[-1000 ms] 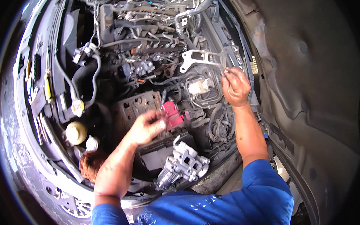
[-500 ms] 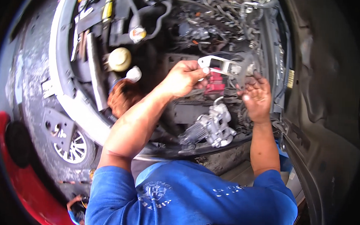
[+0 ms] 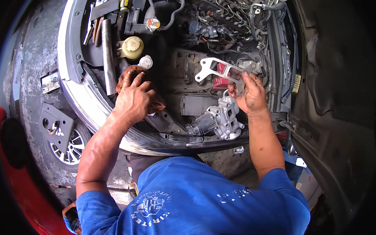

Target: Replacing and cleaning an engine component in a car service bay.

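Observation:
My right hand pinches one end of a silver metal bracket with two window-like openings. The bracket's free end points left over the engine bay. On the left, my left hand is closed over a brown rag lying on the front edge of the bay. Its fingers curl over the cloth, and the thumb is hidden. Below the bracket, near my right wrist, a silver cast-metal assembly with a ribbed hose rests on the near fender edge. Red blocks show behind the bracket.
A yellowish reservoir and a white cap stand beyond the rag. A metal bar and a yellow-handled screwdriver lie along the front. The raised hood is at right. A wheel leans at lower left.
My left hand has let go of the bracket and moved left onto the rag. My right hand has taken hold of the bracket's right end.

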`<state>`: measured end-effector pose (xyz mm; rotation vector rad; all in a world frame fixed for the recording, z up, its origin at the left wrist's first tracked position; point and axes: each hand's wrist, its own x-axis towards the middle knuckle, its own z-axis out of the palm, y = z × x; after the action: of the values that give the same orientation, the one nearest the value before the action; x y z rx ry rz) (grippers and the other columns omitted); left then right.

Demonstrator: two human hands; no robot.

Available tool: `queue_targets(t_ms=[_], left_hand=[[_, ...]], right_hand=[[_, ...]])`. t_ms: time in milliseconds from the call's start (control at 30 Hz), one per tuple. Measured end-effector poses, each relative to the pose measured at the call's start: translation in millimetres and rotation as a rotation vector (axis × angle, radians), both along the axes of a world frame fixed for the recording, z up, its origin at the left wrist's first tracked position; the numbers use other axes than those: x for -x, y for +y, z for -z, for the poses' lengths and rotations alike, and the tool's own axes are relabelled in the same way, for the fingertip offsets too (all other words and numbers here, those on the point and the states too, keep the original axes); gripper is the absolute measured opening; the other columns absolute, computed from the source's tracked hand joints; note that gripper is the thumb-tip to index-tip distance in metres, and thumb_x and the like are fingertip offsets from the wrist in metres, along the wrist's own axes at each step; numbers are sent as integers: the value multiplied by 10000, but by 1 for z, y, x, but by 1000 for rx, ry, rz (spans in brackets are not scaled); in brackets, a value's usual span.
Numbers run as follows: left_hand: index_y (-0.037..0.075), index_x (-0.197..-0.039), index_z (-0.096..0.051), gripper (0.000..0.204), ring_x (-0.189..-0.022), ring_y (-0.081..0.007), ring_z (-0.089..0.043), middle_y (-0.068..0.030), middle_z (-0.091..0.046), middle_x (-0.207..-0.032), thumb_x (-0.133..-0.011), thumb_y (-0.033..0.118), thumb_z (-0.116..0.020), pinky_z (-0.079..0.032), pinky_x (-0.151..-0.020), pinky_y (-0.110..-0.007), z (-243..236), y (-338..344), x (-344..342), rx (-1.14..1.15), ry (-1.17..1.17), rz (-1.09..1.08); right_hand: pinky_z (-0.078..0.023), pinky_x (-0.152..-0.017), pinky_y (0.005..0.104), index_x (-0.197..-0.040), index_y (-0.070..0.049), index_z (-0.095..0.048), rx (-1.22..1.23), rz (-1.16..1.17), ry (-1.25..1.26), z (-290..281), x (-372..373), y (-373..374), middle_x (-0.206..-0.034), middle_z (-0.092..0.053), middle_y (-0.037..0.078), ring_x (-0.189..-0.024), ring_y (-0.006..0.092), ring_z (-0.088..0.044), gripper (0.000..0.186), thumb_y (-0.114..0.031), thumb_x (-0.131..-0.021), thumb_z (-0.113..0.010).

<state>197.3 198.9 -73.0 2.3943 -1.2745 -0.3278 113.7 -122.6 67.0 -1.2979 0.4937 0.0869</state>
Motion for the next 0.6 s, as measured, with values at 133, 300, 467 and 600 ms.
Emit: queue_targets(t_ms=[133,300,467,600], left_hand=[[64,-1048,-662,332,-1202,-277,-552,-82,-655,-1120,-839,321,-682,-337,-1078,-486,1,-4,-10,249,59,-121],[5,-1198,-559,344,-912,-209,-632,-93,-649,-1043,-913,195,-519,-512,-864,-353,1,-34,-25,1802,1759,-156],[26,-1386,-462,583,-1275,-323,-503,-160,-515,-1392,-984,443,-390,-384,-1098,-457,-19,-68,-15,2001,1910,-119],[26,-1379,-467,531,-1252,-318,-520,-163,-524,-1376,-1005,389,-365,-406,-1082,-455,-15,-73,-7,2054,1960,-31]], right_hand=[[-563,-813,410,-1131,-4,-617,138,68,-177,4,0,13,-1147,-652,162,-1024,271,-650,257,-194,-1006,-499],[-476,-1004,396,-1308,27,-533,1028,-106,-510,1,-8,51,-1305,-579,177,-1195,294,-582,337,-131,-1020,-462],[-432,-1043,421,-1273,45,-571,1449,-384,-820,1,-28,100,-1292,-582,231,-1235,389,-545,390,23,-884,-588],[-293,-1138,473,-1385,32,-461,1543,-747,-494,4,-25,124,-1472,-374,274,-1404,413,-318,623,-234,-875,-700]])
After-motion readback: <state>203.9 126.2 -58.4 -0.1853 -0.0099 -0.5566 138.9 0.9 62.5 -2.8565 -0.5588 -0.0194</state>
